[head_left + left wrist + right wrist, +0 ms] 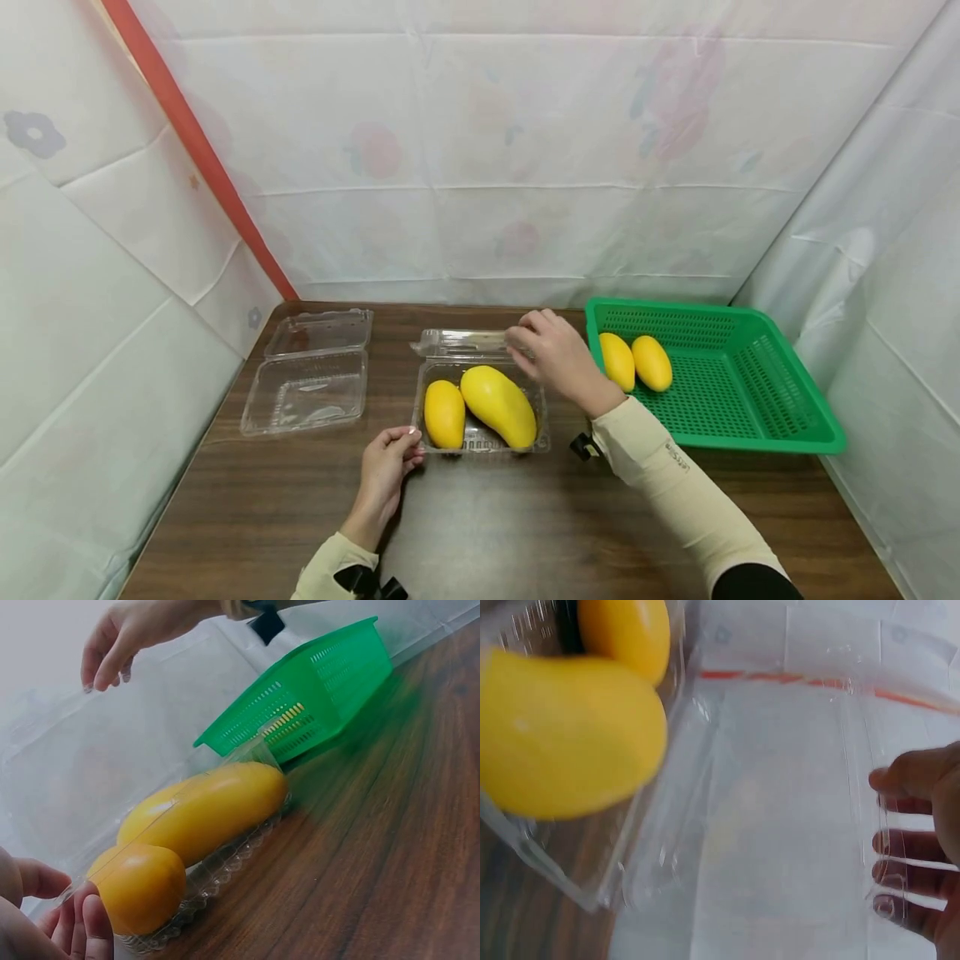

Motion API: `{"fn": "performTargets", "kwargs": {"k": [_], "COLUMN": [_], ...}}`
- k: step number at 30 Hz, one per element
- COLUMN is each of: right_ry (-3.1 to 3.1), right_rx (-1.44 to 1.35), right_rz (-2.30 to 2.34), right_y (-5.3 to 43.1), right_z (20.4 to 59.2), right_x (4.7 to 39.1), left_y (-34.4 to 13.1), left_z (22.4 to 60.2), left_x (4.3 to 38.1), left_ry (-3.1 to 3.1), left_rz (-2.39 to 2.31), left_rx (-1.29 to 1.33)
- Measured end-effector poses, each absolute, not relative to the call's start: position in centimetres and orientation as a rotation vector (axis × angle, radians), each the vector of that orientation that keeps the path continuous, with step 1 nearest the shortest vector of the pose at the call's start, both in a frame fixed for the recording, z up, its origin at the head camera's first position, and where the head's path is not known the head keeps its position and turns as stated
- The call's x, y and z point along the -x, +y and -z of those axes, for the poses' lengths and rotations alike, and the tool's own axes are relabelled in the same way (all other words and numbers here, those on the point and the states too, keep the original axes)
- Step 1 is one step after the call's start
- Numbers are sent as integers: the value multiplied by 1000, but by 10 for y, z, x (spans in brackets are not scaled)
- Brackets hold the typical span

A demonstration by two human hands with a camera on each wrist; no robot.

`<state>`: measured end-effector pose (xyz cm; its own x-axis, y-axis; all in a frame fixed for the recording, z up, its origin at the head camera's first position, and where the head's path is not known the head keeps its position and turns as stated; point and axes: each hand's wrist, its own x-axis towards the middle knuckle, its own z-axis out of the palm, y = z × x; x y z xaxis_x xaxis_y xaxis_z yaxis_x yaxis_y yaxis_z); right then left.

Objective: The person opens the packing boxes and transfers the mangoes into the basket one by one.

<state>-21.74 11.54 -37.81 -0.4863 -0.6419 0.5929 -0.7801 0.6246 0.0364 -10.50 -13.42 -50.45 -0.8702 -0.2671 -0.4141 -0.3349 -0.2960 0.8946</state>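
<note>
Left on bench (480,525): open clear clamshell (307,392). My left hand (386,467) pinches the near-left corner of the middle clear box (480,450), long side left-right. Inside: smooth yellow small mango (445,415), long axis near-far; bigger curved mango (501,408), slanting far-left to near-right. My right hand (555,354) holds the raised lid (461,342) between thumb and fingers. Right: green basket (720,400), two yellow mangoes (652,363) at its left end.

Mangoes (498,406) in container (482,443), basket (723,400) right
</note>
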Motion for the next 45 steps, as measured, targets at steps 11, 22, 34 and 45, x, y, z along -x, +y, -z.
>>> {"fn": "performTargets", "kwargs": {"k": [11,22,34,45], "right_ry": [-2383,-2444,-2634,-2844], "right_rx": [-745,-578,-571,-601], "right_rz": [-390,-448,-480,-444], "right_y": [126,131,131,127], "right_z": [377,374,376,386], "right_x": [235,235,225,223], "left_y": [-135,-135,-135,-136], "left_z": [505,504,507,507], "left_x": [97,95,93,94], "left_ry": [1839,1844,1854,1835], "left_rz": [-2335,-2330,-2302,-2323], "left_rx": [799,801,804,782]}}
